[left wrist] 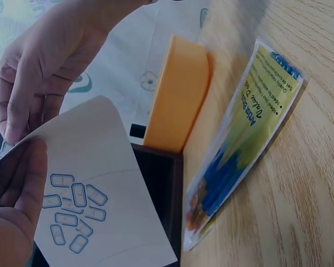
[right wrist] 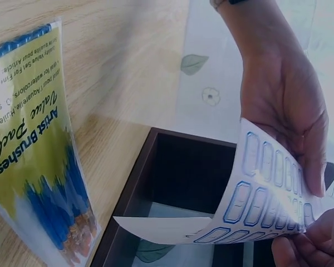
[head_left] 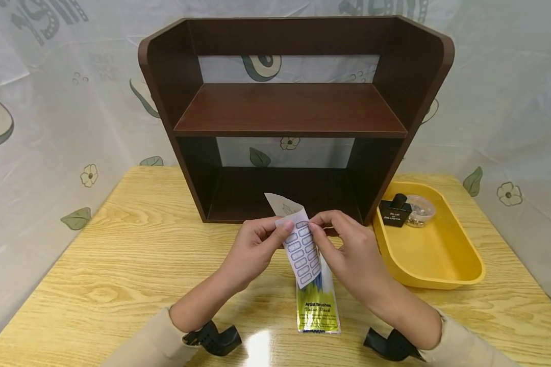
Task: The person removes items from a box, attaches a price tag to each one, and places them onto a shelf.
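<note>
A white sheet of blue-bordered labels [head_left: 304, 257] is held up over the table, its far end folded back. My left hand [head_left: 250, 252] pinches its left edge, thumb on the printed face. With thumb and forefinger, my right hand [head_left: 351, 252] pinches at the upper right edge by the labels; whether a label is lifted there I cannot tell. In the left wrist view, the other face of the sheet [left wrist: 80, 214] shows a cluster of printed label outlines. Below the sheet, a clear pack of artist brushes [head_left: 318, 311] with blue handles and a yellow-green card lies on the table.
Behind the hands stands a dark brown two-tier shelf [head_left: 289, 109]. To the right is a yellow tray [head_left: 433, 255] with a black box-shaped item [head_left: 395, 213] and a small clear round container [head_left: 421, 210]. Patterned cloth [head_left: 64, 127] hangs around the wooden table [head_left: 133, 265].
</note>
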Demonstrator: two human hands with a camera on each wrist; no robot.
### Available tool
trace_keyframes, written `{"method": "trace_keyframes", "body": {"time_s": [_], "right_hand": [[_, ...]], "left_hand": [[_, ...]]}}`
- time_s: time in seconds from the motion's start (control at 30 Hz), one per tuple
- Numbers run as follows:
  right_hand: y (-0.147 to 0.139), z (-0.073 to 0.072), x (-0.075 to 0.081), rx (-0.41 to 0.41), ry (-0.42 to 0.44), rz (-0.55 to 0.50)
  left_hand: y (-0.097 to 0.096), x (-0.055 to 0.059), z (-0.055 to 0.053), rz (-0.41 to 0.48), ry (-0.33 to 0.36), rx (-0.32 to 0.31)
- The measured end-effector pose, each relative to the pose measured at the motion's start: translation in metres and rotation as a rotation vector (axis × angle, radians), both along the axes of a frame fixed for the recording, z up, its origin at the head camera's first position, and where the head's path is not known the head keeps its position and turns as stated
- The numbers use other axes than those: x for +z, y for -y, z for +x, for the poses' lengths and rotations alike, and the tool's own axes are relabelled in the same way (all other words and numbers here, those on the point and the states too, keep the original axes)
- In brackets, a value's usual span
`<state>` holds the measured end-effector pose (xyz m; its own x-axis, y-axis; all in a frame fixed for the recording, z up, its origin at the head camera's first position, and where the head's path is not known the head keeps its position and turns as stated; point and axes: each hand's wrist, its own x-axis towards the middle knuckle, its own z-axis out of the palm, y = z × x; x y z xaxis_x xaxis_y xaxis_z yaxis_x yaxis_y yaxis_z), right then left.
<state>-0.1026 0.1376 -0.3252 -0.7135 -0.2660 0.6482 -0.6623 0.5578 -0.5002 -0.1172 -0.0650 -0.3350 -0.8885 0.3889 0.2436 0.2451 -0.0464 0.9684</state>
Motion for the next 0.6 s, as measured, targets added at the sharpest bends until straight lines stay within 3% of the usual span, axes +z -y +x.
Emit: {"method": "trace_keyframes", "body": {"time_s": [0.33,0.47,0.6], "right_hand": [[0.002,0.001,0.0,0.013,0.048,0.033],[0.002,0.0,-0.002,0.021,0.047,0.023],[0.003,-0.001,-0.002,0.04,0.061,0.016]], "left_hand": [[0.003,-0.002,-0.002,-0.01,-0.013,0.008],[0.007,-0.001,-0.004,-0.046,-0.069,0.017],[0.014,0.003,-0.005,-0.103,-0.107,0.069]]}}
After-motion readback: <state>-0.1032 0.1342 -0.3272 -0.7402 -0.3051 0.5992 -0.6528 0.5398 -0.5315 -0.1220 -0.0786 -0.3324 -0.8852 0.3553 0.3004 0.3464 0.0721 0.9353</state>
